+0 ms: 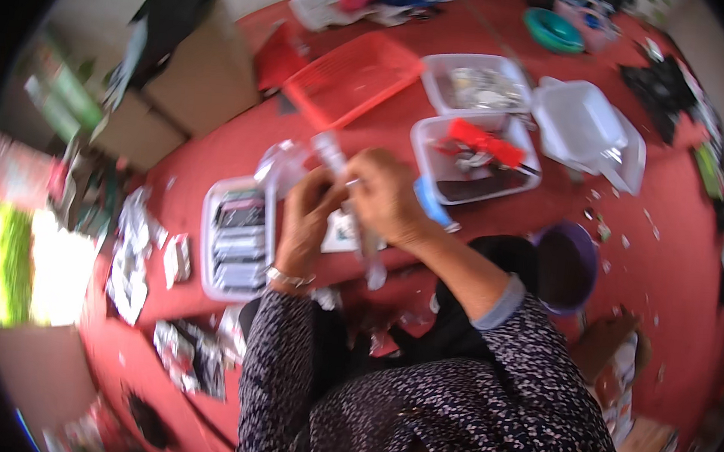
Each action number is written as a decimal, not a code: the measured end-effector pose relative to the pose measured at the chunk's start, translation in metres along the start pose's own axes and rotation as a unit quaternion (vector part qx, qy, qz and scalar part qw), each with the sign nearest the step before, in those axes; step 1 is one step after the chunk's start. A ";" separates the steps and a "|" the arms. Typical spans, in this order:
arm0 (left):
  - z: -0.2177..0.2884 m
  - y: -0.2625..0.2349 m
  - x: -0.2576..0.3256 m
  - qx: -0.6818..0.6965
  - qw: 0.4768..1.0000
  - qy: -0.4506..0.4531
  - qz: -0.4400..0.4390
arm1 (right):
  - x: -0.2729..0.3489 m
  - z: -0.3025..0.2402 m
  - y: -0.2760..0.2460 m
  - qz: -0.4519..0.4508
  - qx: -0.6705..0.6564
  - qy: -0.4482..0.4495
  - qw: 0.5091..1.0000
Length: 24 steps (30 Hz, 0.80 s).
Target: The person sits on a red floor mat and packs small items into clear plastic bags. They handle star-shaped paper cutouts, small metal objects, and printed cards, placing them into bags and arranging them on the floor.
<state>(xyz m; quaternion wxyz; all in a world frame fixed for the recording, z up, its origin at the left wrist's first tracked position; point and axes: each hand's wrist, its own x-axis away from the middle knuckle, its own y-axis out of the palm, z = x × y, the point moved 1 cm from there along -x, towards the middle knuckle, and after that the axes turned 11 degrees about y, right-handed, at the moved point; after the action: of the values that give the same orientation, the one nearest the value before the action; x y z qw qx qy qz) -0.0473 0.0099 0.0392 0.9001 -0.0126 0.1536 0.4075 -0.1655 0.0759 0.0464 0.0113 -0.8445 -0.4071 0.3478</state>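
Seen from above, a person's two hands meet near the centre of the view, over a red floor mat [676,279]. The left hand [307,217], with a metal bracelet [287,278] on its wrist, is curled shut around the lower part of a clear plastic packet [334,156]. The right hand [386,198] is closed on the same packet just beside it, fingers pinching at the top. The packet sticks up and out toward 11 o'clock from between the two hands; the picture is blurred, so what it contains cannot be told. A strip of clear plastic [370,257] hangs down below the right hand.

At 9 o'clock from the hands, just beside them, a white tray [235,245] holds rows of dark and silver packets. At 2 o'clock, near the hands, a clear plastic tub [475,158] holds a red item and dark pieces. Past it, a second clear tub [476,85] holds silvery bits, and a clear empty tub [590,134] lies to its right. At 12 o'clock lies a flat red basket [353,79]. At 4 o'clock sits a purple bowl [565,265]. Torn silver wrappers [131,253] are scattered on the mat at 8 o'clock. A green bowl [554,29] is far off at 1 o'clock.

Both forearms wear dark sleeves with a small pale print [449,406].
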 end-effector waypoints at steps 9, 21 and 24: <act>0.003 -0.001 0.003 -0.059 0.998 -0.023 -0.029 | 0.004 -0.009 -0.012 -0.110 0.147 -0.038 0.982; -0.001 -0.006 0.002 -0.020 0.999 -0.021 -0.033 | 0.003 -0.011 -0.009 -0.145 0.131 0.052 0.979; 0.005 -0.001 0.002 -0.009 0.999 -0.012 -0.039 | 0.004 -0.010 -0.009 -0.102 0.119 -0.006 0.988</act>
<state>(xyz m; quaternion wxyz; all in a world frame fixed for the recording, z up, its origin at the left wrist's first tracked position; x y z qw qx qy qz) -0.0445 0.0116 0.0431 0.9171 -0.0220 0.1382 0.3732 -0.1639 0.0872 0.0547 0.1449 -0.7889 -0.4469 0.3962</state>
